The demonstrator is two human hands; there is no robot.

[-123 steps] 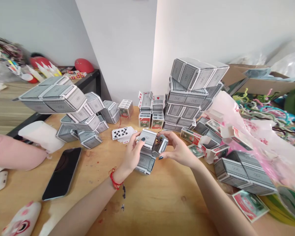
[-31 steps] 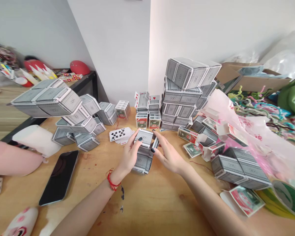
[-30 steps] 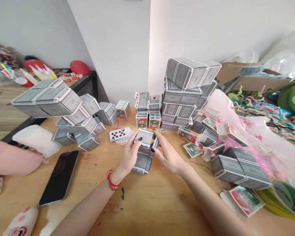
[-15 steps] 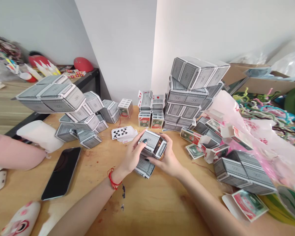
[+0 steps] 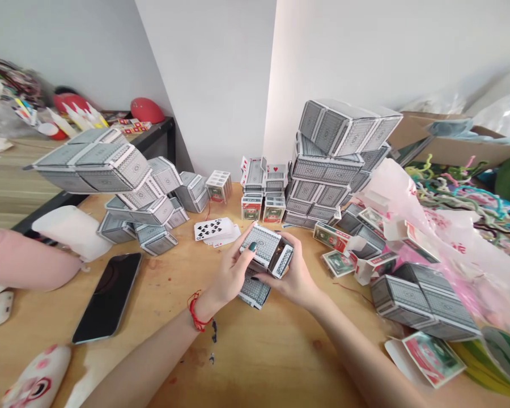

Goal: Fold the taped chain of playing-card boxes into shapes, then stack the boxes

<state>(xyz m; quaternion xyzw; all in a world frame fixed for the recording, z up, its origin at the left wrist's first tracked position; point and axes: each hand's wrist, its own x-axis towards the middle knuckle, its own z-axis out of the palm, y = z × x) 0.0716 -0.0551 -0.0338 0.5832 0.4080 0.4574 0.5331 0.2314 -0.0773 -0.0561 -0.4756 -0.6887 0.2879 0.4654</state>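
two hands (image 5: 230, 275) (image 5: 296, 277) hold one card block (image 5: 267, 241) — boxy, patterned.

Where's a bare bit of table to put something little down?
The widest bare table lies between the left forearm and right forearm, on the near side of the held card block. A smaller bare patch lies between the black phone and left forearm. The right side is crowded with card boxes and pink plastic, the back with card stacks.
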